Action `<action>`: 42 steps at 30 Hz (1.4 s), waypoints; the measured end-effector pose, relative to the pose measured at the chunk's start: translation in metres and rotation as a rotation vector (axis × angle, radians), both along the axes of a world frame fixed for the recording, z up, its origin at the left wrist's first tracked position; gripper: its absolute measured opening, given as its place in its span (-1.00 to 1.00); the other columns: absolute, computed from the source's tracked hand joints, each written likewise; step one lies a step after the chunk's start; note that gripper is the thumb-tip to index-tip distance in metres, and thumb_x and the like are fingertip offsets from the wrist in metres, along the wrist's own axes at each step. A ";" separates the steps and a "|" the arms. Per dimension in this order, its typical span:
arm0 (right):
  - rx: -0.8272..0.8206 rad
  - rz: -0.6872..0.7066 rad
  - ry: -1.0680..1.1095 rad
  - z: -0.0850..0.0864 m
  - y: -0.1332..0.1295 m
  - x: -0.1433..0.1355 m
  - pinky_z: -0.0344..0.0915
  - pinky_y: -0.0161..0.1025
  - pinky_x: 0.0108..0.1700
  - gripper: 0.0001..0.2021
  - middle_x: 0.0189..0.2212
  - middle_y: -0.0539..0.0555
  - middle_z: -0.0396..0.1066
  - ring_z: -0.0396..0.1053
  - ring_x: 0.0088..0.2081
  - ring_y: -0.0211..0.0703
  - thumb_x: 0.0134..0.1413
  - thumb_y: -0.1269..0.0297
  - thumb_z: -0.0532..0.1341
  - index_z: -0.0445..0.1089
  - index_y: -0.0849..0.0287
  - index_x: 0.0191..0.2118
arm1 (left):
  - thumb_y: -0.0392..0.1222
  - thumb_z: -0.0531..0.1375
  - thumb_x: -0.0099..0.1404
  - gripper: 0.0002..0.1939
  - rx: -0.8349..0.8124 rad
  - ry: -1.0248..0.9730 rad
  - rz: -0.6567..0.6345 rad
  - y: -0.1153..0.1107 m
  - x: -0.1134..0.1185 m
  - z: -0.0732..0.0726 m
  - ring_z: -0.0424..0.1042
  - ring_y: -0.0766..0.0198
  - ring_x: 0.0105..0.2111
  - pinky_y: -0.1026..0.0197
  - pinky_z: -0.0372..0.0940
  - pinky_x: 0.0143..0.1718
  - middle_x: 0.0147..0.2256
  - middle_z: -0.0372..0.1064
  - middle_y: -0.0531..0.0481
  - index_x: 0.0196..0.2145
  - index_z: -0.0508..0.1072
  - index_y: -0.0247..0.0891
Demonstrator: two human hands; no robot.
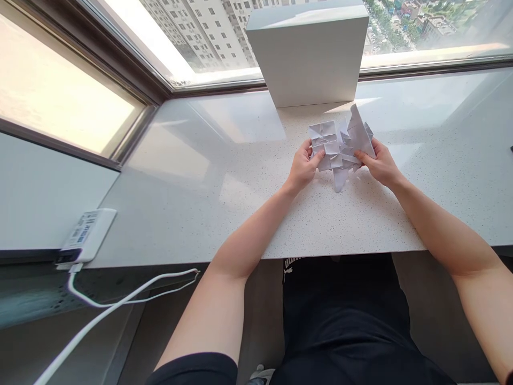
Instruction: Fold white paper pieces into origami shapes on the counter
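A white sheet of paper point(332, 147), creased and folded into many small pleats, is held up over the speckled white countertop point(224, 214). My left hand point(304, 165) pinches its left part, thumb on top and fingers behind. At the paper's right part my right hand point(378, 160) is closed on it, its thumb also on top. A pointed flap stands up near my right hand, and another flap hangs down at the bottom middle. The fingers behind the paper are partly hidden.
Behind the paper a white box-like block point(310, 64) stands against the window. A white power bank point(90, 235) with a white cable point(100, 316) lies at the counter's left front edge. Window frames border the counter at the back and left.
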State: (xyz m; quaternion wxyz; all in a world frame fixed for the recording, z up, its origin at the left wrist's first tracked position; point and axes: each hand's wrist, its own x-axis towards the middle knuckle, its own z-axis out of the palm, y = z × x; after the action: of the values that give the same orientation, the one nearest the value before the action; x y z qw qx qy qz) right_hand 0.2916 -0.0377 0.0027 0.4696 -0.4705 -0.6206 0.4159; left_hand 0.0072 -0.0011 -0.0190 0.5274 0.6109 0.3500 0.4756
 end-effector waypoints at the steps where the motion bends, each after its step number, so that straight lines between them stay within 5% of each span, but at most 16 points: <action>1: 0.012 -0.033 -0.002 -0.002 0.002 0.002 0.81 0.40 0.09 -0.10 0.09 0.21 0.75 0.72 0.12 0.46 0.22 -0.68 0.52 0.62 -0.11 0.37 | 0.32 0.50 0.59 -0.39 -0.023 -0.009 0.044 0.002 -0.001 -0.002 0.75 -0.14 0.33 -0.21 0.67 0.39 0.28 0.76 -0.24 0.35 0.56 -0.06; 6: 0.108 -0.190 -0.103 -0.005 0.007 0.010 0.78 0.55 0.16 -0.03 0.27 0.29 0.68 0.71 0.25 0.56 0.44 -0.73 0.23 0.43 -0.18 0.63 | 0.36 0.42 0.65 -0.41 -0.061 -0.044 0.224 0.015 -0.006 -0.011 0.75 -0.14 0.34 -0.21 0.73 0.32 0.30 0.74 -0.24 0.38 0.52 -0.02; 12: 0.182 -0.274 -0.201 0.006 0.003 0.008 0.72 0.62 0.23 0.02 0.53 0.34 0.54 0.65 0.37 0.65 0.49 -0.75 0.06 0.23 -0.27 0.77 | 0.40 0.40 0.67 -0.41 -0.080 -0.056 0.241 0.019 -0.005 -0.011 0.73 -0.13 0.38 -0.20 0.74 0.32 0.27 0.76 -0.22 0.38 0.52 0.00; 18: 0.046 -0.109 -0.160 0.008 -0.007 -0.001 0.69 0.54 0.34 0.02 0.32 0.29 0.67 0.63 0.34 0.58 0.33 -0.75 0.35 0.44 -0.19 0.62 | 0.20 0.48 0.64 -0.50 -0.215 -0.061 0.129 0.012 0.003 -0.010 0.80 -0.13 0.26 -0.21 0.76 0.26 0.23 0.80 -0.23 0.34 0.56 -0.05; 21: 0.012 -0.085 -0.285 0.000 -0.006 0.003 0.70 0.48 0.32 0.15 0.37 0.36 0.63 0.61 0.29 0.56 0.22 -0.70 0.47 0.41 -0.04 0.66 | 0.12 0.48 0.63 -0.52 -0.213 -0.060 0.143 0.011 0.006 -0.012 0.83 -0.09 0.18 -0.16 0.76 0.24 0.24 0.80 -0.23 0.33 0.56 -0.08; 28: 0.113 -0.142 -0.430 -0.010 0.001 0.015 0.61 0.58 0.38 -0.12 0.44 0.38 0.58 0.50 0.42 0.57 0.47 -0.34 0.40 0.42 -0.02 0.69 | 0.11 0.39 0.65 -0.59 -0.065 0.097 0.082 0.007 0.000 -0.008 0.77 -0.13 0.20 -0.22 0.68 0.32 0.26 0.76 -0.28 0.27 0.65 -0.16; 32: 0.100 -0.124 -0.480 -0.011 0.002 0.014 0.53 0.63 0.47 -0.19 0.51 0.44 0.54 0.41 0.54 0.65 0.51 -0.27 0.35 0.45 0.05 0.66 | 0.25 0.44 0.60 -0.41 0.148 0.369 0.196 0.005 -0.012 -0.010 0.64 -0.29 0.29 -0.37 0.50 0.49 0.25 0.68 -0.39 0.34 0.67 -0.21; 36: 0.112 -0.103 -0.542 -0.017 0.003 0.013 0.29 0.68 0.66 -0.16 0.61 0.43 0.48 0.26 0.67 0.67 0.59 -0.38 0.25 0.42 0.06 0.68 | 0.39 0.46 0.58 -0.11 0.220 0.418 0.279 0.009 -0.020 -0.020 0.41 -0.37 0.56 -0.39 0.21 0.69 0.43 0.53 -0.43 0.61 0.47 -0.15; 42: 0.097 0.005 -0.669 -0.016 0.001 0.002 -0.02 0.77 0.76 0.00 0.70 0.41 0.39 0.10 0.78 0.74 0.59 -0.59 0.05 0.35 0.07 0.74 | 0.77 0.32 0.47 0.21 0.246 0.510 0.200 0.005 -0.013 -0.020 0.17 -0.46 0.74 -0.41 -0.01 0.78 0.66 0.31 -0.50 0.71 0.33 -0.13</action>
State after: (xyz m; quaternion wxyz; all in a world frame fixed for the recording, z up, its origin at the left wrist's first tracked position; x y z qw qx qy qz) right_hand 0.2936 -0.0371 -0.0132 0.2605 -0.5565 -0.7606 0.2096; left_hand -0.0058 0.0043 -0.0391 0.2949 0.7324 0.4696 0.3952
